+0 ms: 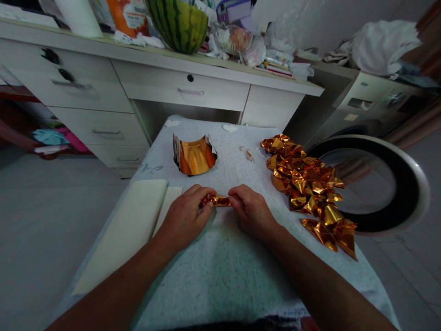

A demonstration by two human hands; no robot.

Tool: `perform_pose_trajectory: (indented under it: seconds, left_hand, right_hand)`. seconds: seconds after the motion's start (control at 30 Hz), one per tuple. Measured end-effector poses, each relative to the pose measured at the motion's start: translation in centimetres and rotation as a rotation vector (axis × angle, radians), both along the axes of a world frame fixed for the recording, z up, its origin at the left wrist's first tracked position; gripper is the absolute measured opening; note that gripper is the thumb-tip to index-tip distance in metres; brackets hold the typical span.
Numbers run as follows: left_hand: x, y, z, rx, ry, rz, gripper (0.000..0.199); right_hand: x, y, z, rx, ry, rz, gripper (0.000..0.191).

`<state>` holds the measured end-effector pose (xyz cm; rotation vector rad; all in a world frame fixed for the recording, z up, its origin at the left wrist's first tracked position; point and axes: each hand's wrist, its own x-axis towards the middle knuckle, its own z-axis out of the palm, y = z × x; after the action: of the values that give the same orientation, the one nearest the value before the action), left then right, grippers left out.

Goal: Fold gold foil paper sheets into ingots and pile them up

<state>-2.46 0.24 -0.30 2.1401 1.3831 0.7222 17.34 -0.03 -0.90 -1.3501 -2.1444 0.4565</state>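
Observation:
Between my two hands lies a narrow folded strip of shiny gold foil paper (221, 201). My left hand (188, 209) pinches its left end with thumb and fingers. At the other end, my right hand (251, 208) has its fingers closed on the strip. Just beyond my hands stands a curved stack of gold foil sheets (195, 157). To the right spreads a heap of folded gold foil pieces (306, 179). Left of my left hand are cream paper sheets (134, 223), partly covered by my forearm.
A pale cloth (223, 271) covers the table. Small scraps (248, 154) lie near the heap. Behind stands a white desk (186, 87) holding a cut watermelon (181, 25) and clutter. At right, a washing machine (365, 99) has its round door (409, 184) swung open beside the table.

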Motion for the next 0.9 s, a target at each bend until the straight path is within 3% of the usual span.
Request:
perform_pose_trajectory:
  seconds: [0.17,0.5,0.9]
  left_hand:
    - [0.0,-0.1,-0.2,0.048,-0.037,0.029,0.032]
    - [0.5,-0.2,-0.8,0.124,0.130,0.062,0.035]
    - [0.6,-0.4,-1.6,0.159,0.193,0.007,0.037]
  right_hand:
    - [-0.2,-0.2,0.0,-0.080,-0.031,-0.050,0.015]
    - [-0.3,-0.2,-0.3,-0.035,0.034,-0.058,0.011]
    - [-0.7,-0.4,-0.3,-0.078,0.076,-0.130,0.012]
